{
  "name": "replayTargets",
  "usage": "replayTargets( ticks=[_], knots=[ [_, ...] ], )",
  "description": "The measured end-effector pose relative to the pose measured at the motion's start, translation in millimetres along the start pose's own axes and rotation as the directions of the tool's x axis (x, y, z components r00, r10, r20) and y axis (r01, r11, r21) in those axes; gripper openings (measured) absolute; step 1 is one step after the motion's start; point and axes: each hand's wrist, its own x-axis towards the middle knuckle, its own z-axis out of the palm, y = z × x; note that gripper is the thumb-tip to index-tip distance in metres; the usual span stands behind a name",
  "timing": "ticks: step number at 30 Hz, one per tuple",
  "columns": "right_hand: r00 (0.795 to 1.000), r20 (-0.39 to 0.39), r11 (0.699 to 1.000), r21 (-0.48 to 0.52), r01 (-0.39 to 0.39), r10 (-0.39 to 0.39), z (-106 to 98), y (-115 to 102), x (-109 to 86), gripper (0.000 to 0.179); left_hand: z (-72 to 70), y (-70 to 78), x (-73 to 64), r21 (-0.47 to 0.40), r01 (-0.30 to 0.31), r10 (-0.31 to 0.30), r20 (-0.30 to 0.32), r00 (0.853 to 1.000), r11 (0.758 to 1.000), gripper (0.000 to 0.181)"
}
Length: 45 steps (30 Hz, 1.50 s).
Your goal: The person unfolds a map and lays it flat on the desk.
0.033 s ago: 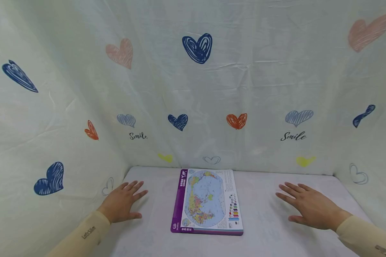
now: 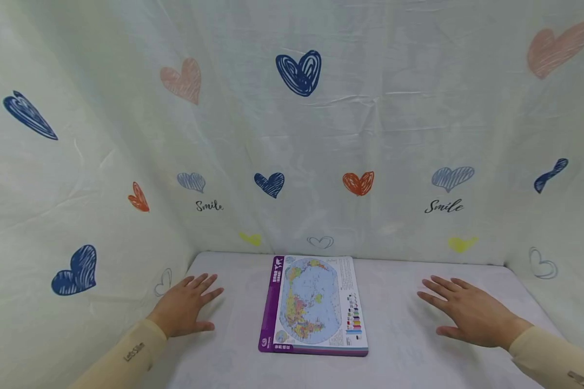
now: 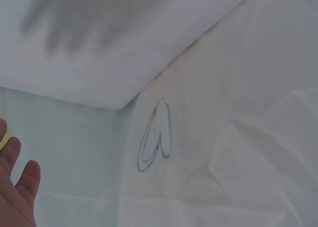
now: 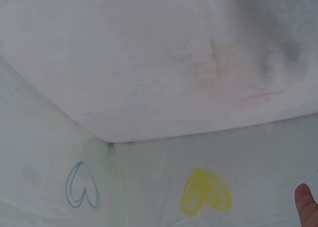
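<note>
A world map board (image 2: 316, 302) with a purple left border lies flat at the middle of the white table, its long side running front to back. Coloured layers show along its near edge, like a thin stack. To its left, my left hand (image 2: 185, 305) is held palm down with fingers spread, apart from the board. My right hand (image 2: 474, 312) is on the other side, also palm down with its fingers straight and spread. Neither hand holds anything. The left wrist view catches a few fingers (image 3: 30, 180) at its left edge; in the right wrist view a fingertip (image 4: 304, 199) shows low at the right.
The white table (image 2: 238, 367) has its back edge right against a pale curtain (image 2: 399, 135) printed with hearts and the word Smile. Curtain sides also stand close to the table's left and right. Shadows of the hands fall on the tabletop.
</note>
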Motion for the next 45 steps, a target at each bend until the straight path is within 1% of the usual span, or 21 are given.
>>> replayTargets(
  ticks=[5, 7, 9, 11, 13, 14, 15, 16, 18, 20, 21, 22, 23, 25, 27, 29, 32, 35, 39, 42, 45],
  knots=[
    [1.000, -0.003, 1.000, -0.006, -0.005, 0.005, -0.4, 2.0, 0.3, 0.077, 1.8, 0.3, 1.7, -0.007, 0.006, -0.006, 0.004, 1.000, 1.000, 0.082],
    [1.000, -0.005, 0.999, 0.028, -0.031, 0.031, -0.4, -1.4, 3.6, 0.074, 1.5, 2.1, 2.8, -0.023, 0.025, -0.024, 0.023, 0.999, 0.999, 0.081],
    [0.997, -0.004, 0.992, 0.103, -0.078, 0.079, 0.4, -8.2, 10.5, 0.070, 2.0, 5.7, 4.7, -0.060, 0.052, -0.050, 0.043, 0.998, 0.997, 0.078],
    [0.989, 0.024, 0.968, 0.207, -0.145, 0.143, 1.8, -18.6, 21.5, 0.065, 6.5, 11.8, 8.6, -0.129, 0.104, -0.097, 0.061, 0.993, 0.986, 0.073],
    [0.977, 0.071, 0.927, 0.310, -0.213, 0.201, 5.2, -30.0, 35.5, 0.061, 15.1, 21.2, 15.0, -0.229, 0.164, -0.151, 0.072, 0.986, 0.959, 0.067],
    [0.968, 0.102, 0.897, 0.363, -0.251, 0.230, 6.9, -36.0, 43.4, 0.060, 19.6, 27.3, 19.3, -0.287, 0.198, -0.182, 0.081, 0.980, 0.937, 0.064],
    [0.959, 0.133, 0.866, 0.413, -0.282, 0.249, 8.9, -41.7, 51.6, 0.058, 23.6, 34.4, 24.6, -0.352, 0.240, -0.218, 0.102, 0.971, 0.905, 0.061],
    [0.953, 0.150, 0.835, 0.459, -0.303, 0.264, 11.5, -47.2, 59.6, 0.057, 27.1, 41.9, 30.7, -0.426, 0.280, -0.251, 0.125, 0.960, 0.860, 0.059],
    [0.943, 0.175, 0.772, 0.542, -0.332, 0.282, 16.6, -56.7, 76.0, 0.054, 32.1, 57.0, 44.3, -0.552, 0.337, -0.292, 0.171, 0.941, 0.763, 0.055],
    [0.939, 0.187, 0.720, 0.604, -0.342, 0.289, 21.1, -65.3, 90.5, 0.054, 32.5, 71.9, 57.8, -0.657, 0.386, -0.320, 0.226, 0.920, 0.648, 0.055],
    [0.938, 0.193, 0.701, 0.625, -0.344, 0.289, 23.1, -69.3, 96.6, 0.054, 31.6, 78.4, 64.1, -0.699, 0.397, -0.324, 0.244, 0.914, 0.594, 0.054],
    [0.935, 0.203, 0.681, 0.643, -0.351, 0.290, 24.8, -73.3, 102.1, 0.055, 31.4, 84.3, 69.7, -0.733, 0.399, -0.323, 0.253, 0.912, 0.551, 0.054],
    [0.932, 0.214, 0.664, 0.657, -0.358, 0.292, 26.2, -77.3, 106.7, 0.056, 31.1, 89.8, 74.6, -0.757, 0.398, -0.320, 0.259, 0.911, 0.518, 0.054],
    [0.932, 0.225, 0.635, 0.683, -0.359, 0.285, 28.7, -84.8, 113.3, 0.057, 29.9, 98.5, 82.3, -0.795, 0.390, -0.314, 0.263, 0.912, 0.464, 0.054],
    [0.934, 0.224, 0.608, 0.712, -0.352, 0.278, 30.2, -91.2, 118.1, 0.057, 29.0, 103.9, 88.3, -0.819, 0.374, -0.312, 0.252, 0.916, 0.435, 0.053],
    [0.934, 0.219, 0.587, 0.730, -0.349, 0.283, 32.1, -95.8, 121.2, 0.055, 28.4, 106.8, 92.4, -0.835, 0.370, -0.319, 0.249, 0.914, 0.407, 0.052],
    [0.931, 0.207, 0.579, 0.737, -0.350, 0.300, 34.7, -99.6, 124.1, 0.053, 27.8, 107.8, 95.7, -0.855, 0.369, -0.348, 0.243, 0.905, 0.364, 0.048],
    [0.923, 0.190, 0.573, 0.736, -0.360, 0.335, 35.9, -101.4, 125.5, 0.050, 28.7, 106.9, 97.3, -0.876, 0.370, -0.376, 0.245, 0.894, 0.309, 0.043],
    [0.908, 0.160, 0.530, 0.767, -0.361, 0.387, 36.3, -102.7, 127.1, 0.042, 32.2, 105.4, 99.1, -0.889, 0.374, -0.391, 0.255, 0.884, 0.264, 0.039],
    [0.895, 0.149, 0.479, 0.801, -0.359, 0.421, 38.4, -103.0, 129.5, 0.033, 34.0, 105.2, 100.8, -0.890, 0.379, -0.397, 0.261, 0.880, 0.255, 0.035],
    [0.891, 0.146, 0.447, 0.823, -0.351, 0.430, 42.1, -101.9, 132.8, 0.026, 34.5, 105.7, 102.7, -0.890, 0.381, -0.403, 0.261, 0.877, 0.251, 0.031]
  ],
)
